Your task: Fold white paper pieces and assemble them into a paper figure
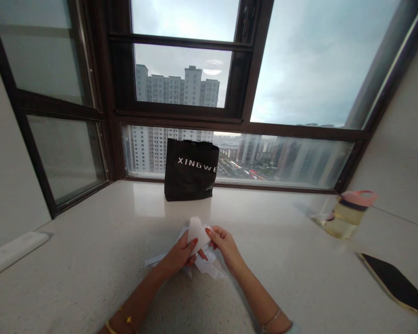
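Just in front of me, both hands hold a small white piece of paper [196, 231], which may be a folded tissue. My left hand [180, 254] grips its lower left side, thumb on top and fingers beneath. The fingertips of my right hand [223, 242] pinch its right edge. Thin white sheets [208, 265], crumpled and partly see-through, lie on the counter under and around my hands, and my hands hide part of them. I cannot tell whether they are paper or plastic.
A black bag [191, 178] with white lettering stands behind my hands by the window. On the right are a bottle [346, 218] with a pink lid and a dark phone or tablet [397, 280]. A long white object [16, 250] lies at left on the pale counter [97, 232].
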A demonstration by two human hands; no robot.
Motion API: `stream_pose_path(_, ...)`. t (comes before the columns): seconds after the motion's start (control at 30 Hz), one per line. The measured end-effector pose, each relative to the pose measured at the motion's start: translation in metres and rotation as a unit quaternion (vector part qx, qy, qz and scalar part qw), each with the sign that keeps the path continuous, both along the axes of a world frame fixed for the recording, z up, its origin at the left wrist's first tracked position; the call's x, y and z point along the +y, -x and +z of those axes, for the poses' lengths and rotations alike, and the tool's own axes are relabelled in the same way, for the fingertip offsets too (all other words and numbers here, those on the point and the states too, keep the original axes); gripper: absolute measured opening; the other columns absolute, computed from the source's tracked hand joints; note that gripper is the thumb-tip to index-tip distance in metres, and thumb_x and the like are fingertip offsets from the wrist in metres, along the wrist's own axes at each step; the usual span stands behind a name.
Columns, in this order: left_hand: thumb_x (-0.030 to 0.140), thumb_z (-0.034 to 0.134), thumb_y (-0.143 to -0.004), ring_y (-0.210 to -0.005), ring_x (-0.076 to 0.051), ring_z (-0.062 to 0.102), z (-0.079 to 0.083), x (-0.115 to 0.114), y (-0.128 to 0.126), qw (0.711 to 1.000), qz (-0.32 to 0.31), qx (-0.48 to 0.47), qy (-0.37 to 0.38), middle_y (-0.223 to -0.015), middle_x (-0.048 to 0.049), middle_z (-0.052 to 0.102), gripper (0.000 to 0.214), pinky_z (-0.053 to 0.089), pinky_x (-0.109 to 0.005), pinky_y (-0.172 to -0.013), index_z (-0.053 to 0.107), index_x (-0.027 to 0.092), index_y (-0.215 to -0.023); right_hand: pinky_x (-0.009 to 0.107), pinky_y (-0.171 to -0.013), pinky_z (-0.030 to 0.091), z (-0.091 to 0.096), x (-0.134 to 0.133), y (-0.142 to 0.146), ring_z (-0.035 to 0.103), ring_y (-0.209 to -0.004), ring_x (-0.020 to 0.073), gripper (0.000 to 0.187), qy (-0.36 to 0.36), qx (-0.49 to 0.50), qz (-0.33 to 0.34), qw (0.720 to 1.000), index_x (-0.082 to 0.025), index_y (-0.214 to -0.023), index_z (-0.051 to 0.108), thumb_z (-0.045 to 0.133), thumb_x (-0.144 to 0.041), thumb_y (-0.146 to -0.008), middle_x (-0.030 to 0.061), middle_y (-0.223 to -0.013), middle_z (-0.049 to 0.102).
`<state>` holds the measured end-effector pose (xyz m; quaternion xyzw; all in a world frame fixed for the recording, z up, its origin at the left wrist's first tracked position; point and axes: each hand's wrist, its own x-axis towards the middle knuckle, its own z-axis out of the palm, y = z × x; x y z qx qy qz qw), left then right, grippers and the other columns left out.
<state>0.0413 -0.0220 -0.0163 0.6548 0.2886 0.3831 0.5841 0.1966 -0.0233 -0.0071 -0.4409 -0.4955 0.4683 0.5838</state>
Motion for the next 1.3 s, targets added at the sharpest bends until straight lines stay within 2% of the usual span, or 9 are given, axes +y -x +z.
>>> stream_pose_path(0.3, 0.059, 0.042, -0.078, -0.032, -0.002, 0.026, 0.007, 0.005, 0.009, 1.0, -0.002, 0.016, -0.005, -0.056, 0.0018, 0.057, 0.055, 0.015, -0.018, -0.034, 0.043, 0.013, -0.107, 0.021, -0.044, 0.026, 0.002, -0.001, -0.006, 0.037, -0.041, 0.0065, 0.037, -0.004, 0.003, -0.018, 1.0, -0.015, -0.056, 0.059, 0.071, -0.05, -0.056, -0.005, -0.041, 0.049)
stream_pose_path(0.37, 0.059, 0.041, -0.078, -0.032, -0.002, 0.027, 0.006, 0.007, 0.012, 0.999, 0.027, 0.035, -0.014, -0.053, 0.0034, 0.055, 0.052, 0.016, -0.018, -0.035, 0.044, 0.014, -0.105, 0.021, -0.043, 0.029, 0.003, -0.001, -0.006, 0.04, -0.042, 0.0076, 0.038, -0.01, -0.001, -0.017, 1.0, -0.016, -0.06, 0.06, 0.07, -0.052, -0.056, -0.0046, -0.043, 0.05)
stream_pose_path(0.53, 0.053, 0.04, -0.08, -0.037, -0.005, 0.032, 0.006, 0.011, 0.017, 0.989, 0.114, 0.077, -0.051, -0.049, 0.006, 0.049, 0.038, 0.021, -0.019, -0.036, 0.045, 0.017, -0.09, 0.023, -0.05, 0.041, 0.008, 0.0, -0.007, 0.053, -0.06, 0.0129, 0.048, -0.021, -0.002, -0.016, 1.0, -0.02, -0.093, 0.06, 0.07, -0.049, -0.055, -0.0013, -0.067, 0.06)
stream_pose_path(0.67, 0.049, 0.04, -0.081, -0.037, -0.005, 0.034, 0.009, 0.014, 0.022, 0.985, 0.131, 0.079, -0.081, -0.056, 0.0046, 0.056, 0.03, 0.025, -0.018, -0.038, 0.039, 0.019, -0.085, 0.026, -0.053, 0.044, 0.002, 0.002, 0.0, 0.053, -0.063, 0.0139, 0.051, -0.031, -0.037, 0.013, 0.999, -0.02, -0.099, 0.057, 0.069, -0.046, -0.056, 0.0006, -0.075, 0.059)
stream_pose_path(0.83, 0.039, 0.042, -0.081, -0.041, -0.007, 0.045, 0.013, 0.027, 0.04, 0.952, 0.273, 0.09, -0.105, -0.068, 0.0012, 0.064, 0.019, 0.036, -0.019, -0.044, 0.034, 0.022, -0.079, 0.027, -0.058, 0.043, -0.013, 0.004, 0.002, 0.053, -0.069, 0.015, 0.043, -0.055, -0.143, -0.032, 0.988, -0.018, -0.101, 0.057, 0.062, -0.04, -0.064, 0.0028, -0.081, 0.058)
stream_pose_path(0.9, 0.035, 0.041, -0.082, -0.045, -0.009, 0.052, 0.014, 0.032, 0.048, 0.945, 0.3, 0.106, -0.082, -0.074, -0.0016, 0.066, 0.015, 0.039, -0.02, -0.043, 0.035, 0.022, -0.08, 0.028, -0.06, 0.043, -0.017, 0.005, -0.001, 0.053, -0.069, 0.0152, 0.04, -0.052, -0.186, -0.038, 0.98, -0.018, -0.098, 0.058, 0.062, -0.038, -0.063, 0.0032, -0.083, 0.058)
stream_pose_path(1.0, 0.03, 0.042, -0.08, -0.057, -0.013, 0.061, 0.012, 0.038, 0.054, 0.945, 0.299, 0.124, -0.043, -0.08, -0.0049, 0.066, 0.01, 0.044, -0.023, -0.047, 0.041, 0.02, -0.082, 0.029, -0.063, 0.045, -0.023, 0.007, -0.005, 0.053, -0.067, 0.0142, 0.039, -0.046, -0.219, -0.031, 0.974, -0.018, -0.099, 0.058, 0.061, -0.035, -0.064, 0.003, -0.084, 0.057)
stream_pose_path(1.2, 0.035, 0.057, -0.068, -0.07, -0.022, 0.061, 0.009, 0.038, 0.056, 0.945, 0.277, 0.163, -0.059, -0.063, -0.0022, 0.062, 0.019, 0.045, -0.03, -0.062, 0.055, 0.016, -0.067, 0.03, -0.068, 0.047, -0.03, 0.013, -0.011, 0.053, -0.066, 0.0137, 0.038, -0.066, -0.268, -0.082, 0.958, -0.018, -0.101, 0.058, 0.061, -0.032, -0.066, 0.0034, -0.086, 0.057)
stream_pose_path(1.3, 0.038, 0.061, -0.065, -0.074, -0.022, 0.062, 0.009, 0.034, 0.054, 0.967, 0.208, 0.14, -0.03, -0.077, -0.006, 0.067, 0.035, 0.046, -0.032, -0.066, 0.059, 0.013, -0.089, 0.03, -0.061, 0.047, -0.035, 0.014, -0.013, 0.054, -0.061, 0.0132, 0.043, -0.03, -0.277, -0.093, 0.956, -0.017, -0.109, 0.054, 0.059, -0.034, -0.069, 0.0072, -0.093, 0.058)
